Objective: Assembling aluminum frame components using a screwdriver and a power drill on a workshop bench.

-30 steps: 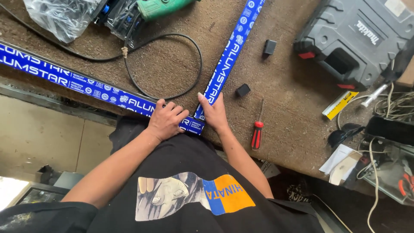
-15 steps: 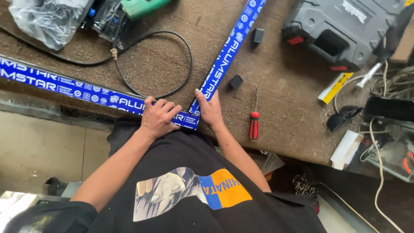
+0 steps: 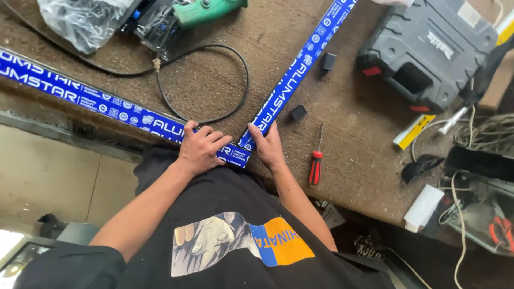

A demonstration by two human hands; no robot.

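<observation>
Two long profiles wrapped in blue printed film meet in a corner at the near edge of the brown workbench (image 3: 364, 160). One profile (image 3: 80, 93) runs off to the left and the other profile (image 3: 300, 69) runs up and to the right. My left hand (image 3: 201, 149) lies over the end of the left profile at the corner, fingers curled on it. My right hand (image 3: 267, 147) grips the end of the right profile, thumb on its top face. Both hands sit close together at the joint.
A red-handled screwdriver (image 3: 316, 166) lies just right of my right hand. Two small black blocks (image 3: 298, 112) (image 3: 328, 61) sit beside the right profile. A black cable (image 3: 214, 115) loops from a green power tool (image 3: 206, 10). A grey tool case (image 3: 428, 53) stands at the far right.
Both hands stay at the corner of the two profiles. My left hand's fingers have shifted slightly over the joint, and the view has moved a little.
</observation>
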